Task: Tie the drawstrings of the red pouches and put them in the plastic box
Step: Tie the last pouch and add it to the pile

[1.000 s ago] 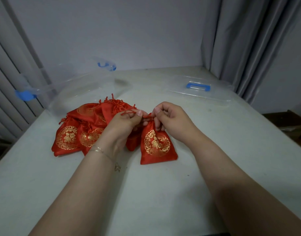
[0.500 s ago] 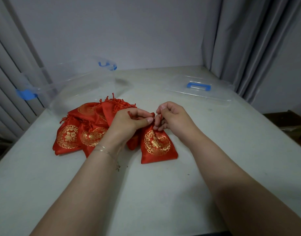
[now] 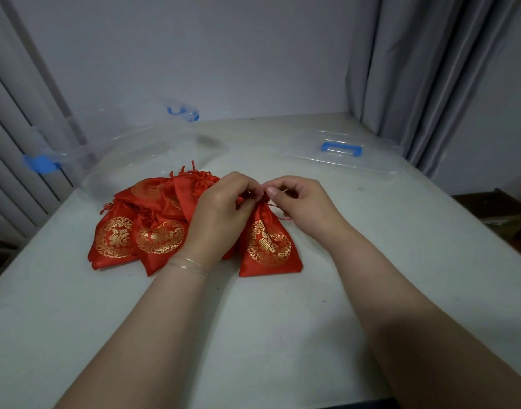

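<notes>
Table (image 3: 283, 335) fills the frame. Clear plastic box (image 3: 129, 149) upper left, its lid (image 3: 342, 154) upper right; neither has moved. Pile of red pouches (image 3: 141, 231) left of centre, unchanged. Single red pouch (image 3: 268, 246) at centre, neck cinched. Left hand (image 3: 221, 208) and right hand (image 3: 306, 202) have drawn slightly apart since 0.5 s ago; each grip pinches the drawstring (image 3: 275, 206) at the neck.
</notes>
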Available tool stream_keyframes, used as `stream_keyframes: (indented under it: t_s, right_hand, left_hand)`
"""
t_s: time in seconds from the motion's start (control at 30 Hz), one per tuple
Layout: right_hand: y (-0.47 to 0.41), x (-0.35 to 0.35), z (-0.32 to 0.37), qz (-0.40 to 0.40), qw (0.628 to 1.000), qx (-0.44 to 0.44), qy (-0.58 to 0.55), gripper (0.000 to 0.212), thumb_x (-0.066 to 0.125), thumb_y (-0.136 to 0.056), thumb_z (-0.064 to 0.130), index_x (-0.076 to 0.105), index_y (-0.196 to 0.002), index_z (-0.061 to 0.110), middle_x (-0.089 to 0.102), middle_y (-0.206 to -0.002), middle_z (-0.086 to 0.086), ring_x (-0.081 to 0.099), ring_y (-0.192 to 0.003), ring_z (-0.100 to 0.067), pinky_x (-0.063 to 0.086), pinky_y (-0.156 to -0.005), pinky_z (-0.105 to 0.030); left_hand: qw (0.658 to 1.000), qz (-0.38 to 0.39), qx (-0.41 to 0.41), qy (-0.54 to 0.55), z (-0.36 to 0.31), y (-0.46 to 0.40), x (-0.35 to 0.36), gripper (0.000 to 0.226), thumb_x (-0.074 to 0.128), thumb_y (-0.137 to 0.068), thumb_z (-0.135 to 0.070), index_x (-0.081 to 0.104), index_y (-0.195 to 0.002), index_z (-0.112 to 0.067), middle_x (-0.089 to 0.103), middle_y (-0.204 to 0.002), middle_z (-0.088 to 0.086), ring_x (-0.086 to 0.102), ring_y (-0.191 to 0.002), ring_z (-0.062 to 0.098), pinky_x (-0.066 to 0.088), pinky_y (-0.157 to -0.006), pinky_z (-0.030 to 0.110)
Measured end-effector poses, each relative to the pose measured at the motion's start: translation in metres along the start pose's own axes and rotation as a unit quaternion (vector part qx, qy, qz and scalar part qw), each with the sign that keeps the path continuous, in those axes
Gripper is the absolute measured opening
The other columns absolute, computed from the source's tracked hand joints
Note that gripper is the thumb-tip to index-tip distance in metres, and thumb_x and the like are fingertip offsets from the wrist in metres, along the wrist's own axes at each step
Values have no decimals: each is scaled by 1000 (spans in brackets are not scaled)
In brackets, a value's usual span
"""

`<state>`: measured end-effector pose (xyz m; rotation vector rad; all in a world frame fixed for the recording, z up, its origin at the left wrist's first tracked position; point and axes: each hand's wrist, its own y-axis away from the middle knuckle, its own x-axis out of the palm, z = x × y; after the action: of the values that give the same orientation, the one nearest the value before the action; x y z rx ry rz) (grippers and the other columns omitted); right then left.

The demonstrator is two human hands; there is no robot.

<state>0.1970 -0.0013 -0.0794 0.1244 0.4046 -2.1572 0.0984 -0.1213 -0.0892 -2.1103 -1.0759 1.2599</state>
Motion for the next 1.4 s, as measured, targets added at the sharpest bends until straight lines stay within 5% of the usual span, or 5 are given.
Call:
stream_keyframes:
  t_s: [0.2, 0.73, 0.9, 1.07, 1.4]
  right_hand:
    - [-2, -6, -4, 43, 999, 29, -6, 24, 57, -91, 8, 68, -86, 28, 62, -76, 1, 52, -64, -2, 43, -60, -15]
    - [-4, -16, -3, 103, 993, 61, -14, 12, 62, -85, -2, 64, -88, 10, 63, -74, -3, 61, -65, -5, 52, -67, -20]
    - [-3, -14, -3, 66, 995, 54, 47, 15, 60, -83, -1, 60, -77, 12, 64, -71, -5, 60, -67, -14, 51, -62, -21]
    - [-6, -15, -14, 37, 983, 38, 174, 18, 65, -75, 8, 61, -66, 22, 64, -69, 8, 61, -71, -11, 51, -73, -31]
    - [-11, -15, -20, 33, 980, 81, 181, 15, 64, -77, 8, 62, -65, 17, 63, -65, 5, 60, -67, -11, 53, -75, -36]
  left_hand:
    - [999, -7, 38, -31, -2, 1, 3, 5, 64, -83, -3, 64, -83, -8, 61, -82, 1, 56, -77, 14, 48, -69, 35]
    - [999, 0, 21, -37, 0, -1, 7, 5, 68, -81, -11, 67, -86, -11, 60, -81, 0, 54, -78, 9, 43, -70, 26]
    - [992, 34, 0, -124, 7, -1, 4, 11, 65, -85, -24, 72, -87, -15, 58, -79, -1, 56, -81, 18, 40, -69, 26]
    - [974, 81, -24, -211, 11, 1, -6, 11, 59, -89, -21, 69, -87, -17, 62, -84, 1, 57, -88, 26, 44, -67, 36]
    - [983, 135, -16, -121, -5, 0, -9, 11, 58, -90, -19, 62, -80, -16, 53, -78, -7, 53, -81, 18, 41, -69, 33]
